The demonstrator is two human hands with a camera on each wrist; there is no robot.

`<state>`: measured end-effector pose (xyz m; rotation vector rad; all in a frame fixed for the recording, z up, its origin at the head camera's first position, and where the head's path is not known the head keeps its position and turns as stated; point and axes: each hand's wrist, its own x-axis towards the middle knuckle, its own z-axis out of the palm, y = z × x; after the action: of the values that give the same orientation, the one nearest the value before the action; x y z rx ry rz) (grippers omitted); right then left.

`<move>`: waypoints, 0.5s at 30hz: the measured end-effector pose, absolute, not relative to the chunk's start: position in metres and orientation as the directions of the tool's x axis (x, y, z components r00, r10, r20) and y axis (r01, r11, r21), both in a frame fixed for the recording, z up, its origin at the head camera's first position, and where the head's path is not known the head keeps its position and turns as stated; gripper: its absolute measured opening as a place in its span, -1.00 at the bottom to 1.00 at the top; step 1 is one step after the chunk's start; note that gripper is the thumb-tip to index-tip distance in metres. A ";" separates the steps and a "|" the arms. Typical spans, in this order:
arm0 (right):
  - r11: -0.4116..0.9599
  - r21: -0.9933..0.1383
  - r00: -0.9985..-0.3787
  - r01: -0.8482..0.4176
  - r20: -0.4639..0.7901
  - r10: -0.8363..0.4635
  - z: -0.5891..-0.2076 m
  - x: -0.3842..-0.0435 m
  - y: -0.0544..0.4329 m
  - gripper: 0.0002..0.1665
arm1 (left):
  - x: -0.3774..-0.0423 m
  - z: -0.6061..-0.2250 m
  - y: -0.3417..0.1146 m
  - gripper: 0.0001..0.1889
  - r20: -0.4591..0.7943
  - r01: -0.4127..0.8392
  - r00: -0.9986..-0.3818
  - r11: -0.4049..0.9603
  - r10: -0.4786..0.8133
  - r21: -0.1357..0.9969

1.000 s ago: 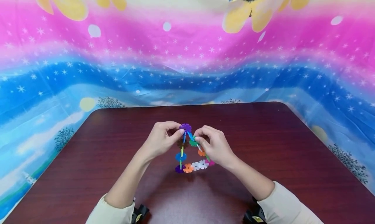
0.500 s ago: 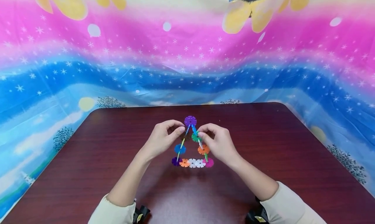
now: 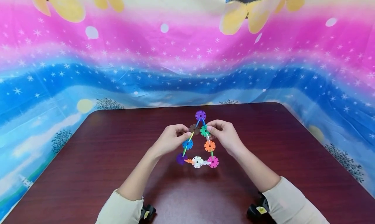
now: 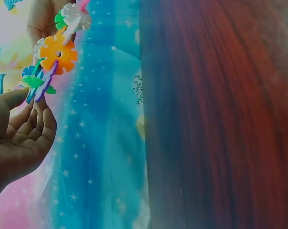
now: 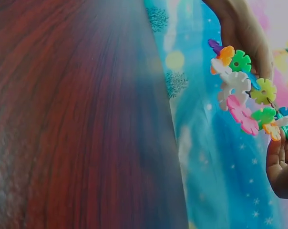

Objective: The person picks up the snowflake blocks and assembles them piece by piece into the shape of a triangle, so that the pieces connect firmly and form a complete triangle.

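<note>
Several slotted plastic snowflake discs are joined into a triangle-shaped loop, held up above the table in the head view. At its top is a purple disc; a pink disc forms the lower right corner and a dark purple disc the lower left. My left hand pinches the left side by the brown disc. The right hand grips the green disc between thumb and forefinger. In the left wrist view, an orange disc shows above the left fingers; a white disc faces the right wrist camera.
A dark red-brown wooden table lies beneath the hands. Behind and beside it hangs a printed cloth in pink and blue. Black wrist devices show at the sleeve cuffs.
The loop has shifted to the right and its top has risen. Its faces have turned toward the head camera, so the brown disc shows fully. Both hands have moved right with it.
</note>
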<state>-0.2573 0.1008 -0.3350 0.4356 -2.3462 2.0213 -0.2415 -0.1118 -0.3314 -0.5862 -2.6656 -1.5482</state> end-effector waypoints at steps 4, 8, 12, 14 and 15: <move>0.081 -0.983 -0.973 -0.166 0.149 -0.178 -0.335 -0.262 0.107 -0.77 | -0.240 -0.334 -0.112 -0.89 0.155 0.285 -0.939 0.439 0.308 0.852; 0.064 -0.989 -0.978 -0.130 0.118 -0.173 -0.336 -0.266 0.115 -0.74 | -0.241 -0.337 -0.113 -0.90 0.131 0.264 -0.938 0.417 0.321 0.869; 0.143 -0.987 -0.974 -0.080 0.047 -0.221 -0.338 -0.268 0.122 -0.67 | -0.245 -0.341 -0.113 -0.89 0.132 0.263 -0.939 0.416 0.316 0.870; 0.212 -0.975 -0.967 -0.061 0.005 -0.254 -0.341 -0.268 0.126 -0.64 | -0.247 -0.344 -0.113 -0.88 0.137 0.259 -0.944 0.419 0.299 0.870; 0.242 -0.969 -0.963 -0.048 -0.019 -0.267 -0.342 -0.269 0.128 -0.64 | -0.248 -0.345 -0.113 -0.88 0.138 0.254 -0.948 0.421 0.286 0.871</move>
<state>-0.2686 0.1278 -0.3422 0.3357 -2.6121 2.0254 -0.2485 -0.1129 -0.3449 -0.5075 -2.6746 -1.6297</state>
